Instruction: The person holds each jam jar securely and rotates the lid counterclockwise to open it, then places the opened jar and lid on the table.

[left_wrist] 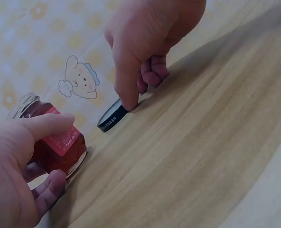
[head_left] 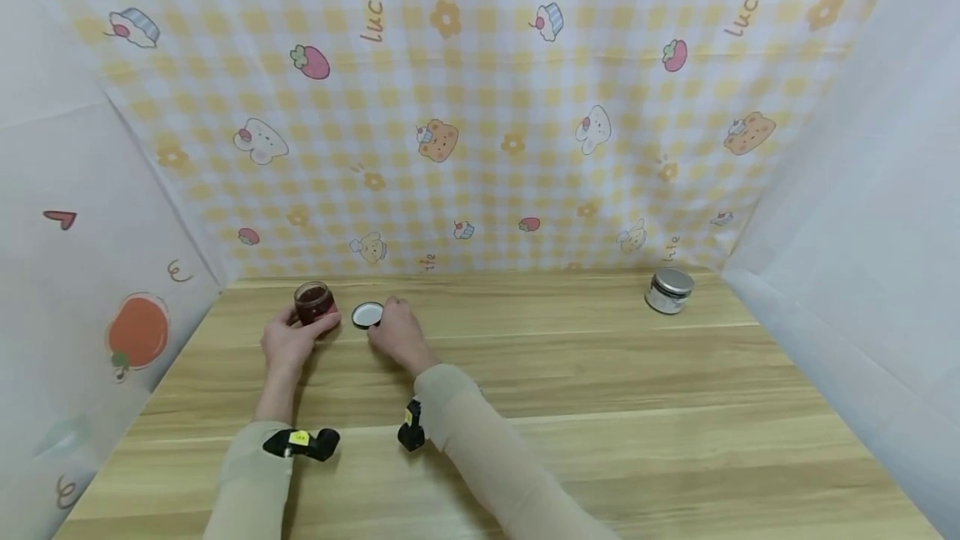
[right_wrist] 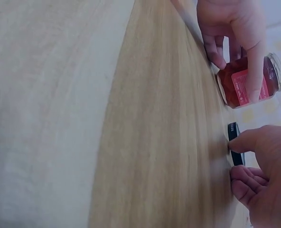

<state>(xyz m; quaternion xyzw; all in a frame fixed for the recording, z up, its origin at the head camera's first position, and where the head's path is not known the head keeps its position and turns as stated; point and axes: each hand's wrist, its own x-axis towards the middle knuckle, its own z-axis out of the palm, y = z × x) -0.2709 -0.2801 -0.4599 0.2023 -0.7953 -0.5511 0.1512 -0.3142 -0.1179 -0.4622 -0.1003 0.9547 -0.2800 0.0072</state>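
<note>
On the left of the table stands an uncapped glass jar (head_left: pixel 316 300) of dark red contents with a red label (left_wrist: pixel 63 140). My left hand (head_left: pixel 291 343) grips it round the side, thumb across the label in the left wrist view. Just right of the jar, a black-rimmed lid (head_left: pixel 366 315) lies with its white inside facing up. My right hand (head_left: pixel 399 332) pinches the lid's right edge between thumb and fingers, close over the wood. In the right wrist view the thumb overlaps the lid's black rim (right_wrist: pixel 233 134), and the other fingers are curled.
A second jar (head_left: pixel 669 291) with a silver lid stands at the back right of the wooden table (head_left: pixel 570 373). Behind the table hangs a yellow checked cloth (head_left: pixel 487 123), and white sheets close off both sides.
</note>
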